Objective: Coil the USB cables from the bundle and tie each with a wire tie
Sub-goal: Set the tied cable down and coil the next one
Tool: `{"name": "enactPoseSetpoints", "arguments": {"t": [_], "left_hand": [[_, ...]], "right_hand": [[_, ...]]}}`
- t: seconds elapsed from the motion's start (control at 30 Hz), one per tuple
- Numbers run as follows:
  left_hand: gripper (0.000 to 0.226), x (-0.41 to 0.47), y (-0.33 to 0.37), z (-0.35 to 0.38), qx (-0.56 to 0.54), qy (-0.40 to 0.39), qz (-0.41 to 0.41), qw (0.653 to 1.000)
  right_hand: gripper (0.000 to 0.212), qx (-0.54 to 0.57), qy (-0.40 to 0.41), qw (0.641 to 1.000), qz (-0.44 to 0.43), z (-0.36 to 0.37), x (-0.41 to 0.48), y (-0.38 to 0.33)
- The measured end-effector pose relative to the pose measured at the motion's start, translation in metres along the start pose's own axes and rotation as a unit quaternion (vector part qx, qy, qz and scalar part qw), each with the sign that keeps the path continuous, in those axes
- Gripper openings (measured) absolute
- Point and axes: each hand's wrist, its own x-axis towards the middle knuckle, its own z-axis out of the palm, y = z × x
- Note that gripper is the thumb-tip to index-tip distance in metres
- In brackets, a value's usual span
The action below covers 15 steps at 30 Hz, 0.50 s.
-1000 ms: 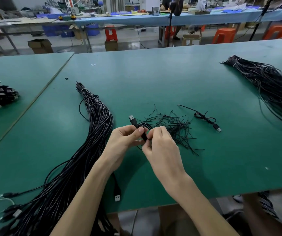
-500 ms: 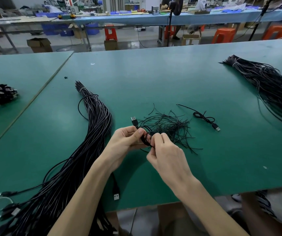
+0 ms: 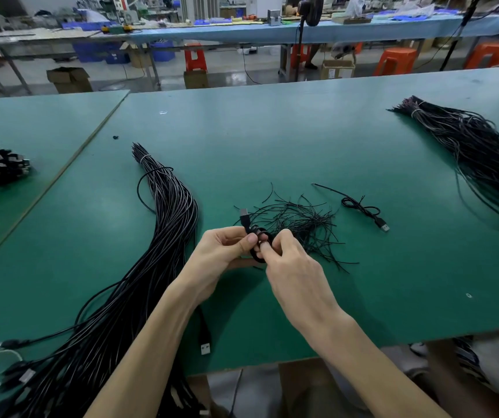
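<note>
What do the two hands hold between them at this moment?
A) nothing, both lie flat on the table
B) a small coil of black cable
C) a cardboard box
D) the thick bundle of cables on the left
B: the left hand and the right hand both pinch a small coil of black cable, and its plug sticks up above the left thumb.

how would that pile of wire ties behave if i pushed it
The wire ties are thin loose strands lying crisscrossed, so a push would probably scatter them, and they are likely very light. Several lie curved, so they may hold bends.
</note>
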Motion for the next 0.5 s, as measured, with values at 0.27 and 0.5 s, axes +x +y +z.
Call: {"name": "enactPoseSetpoints", "arguments": {"t": [0.27, 0.5], "left_hand": [[0.017, -0.001, 0.005, -0.001, -0.070, 0.003, -0.014, 0.997], [0.019, -0.001, 0.007, -0.003, -0.092, 0.017, -0.034, 0.995]], "right_hand": [[0.032, 0.155, 0.068, 0.985, 0.018, 0.011, -0.002, 0.004], [0.040, 0.410, 0.104, 0.894, 0.146, 0.016, 0.001, 0.008]]}}
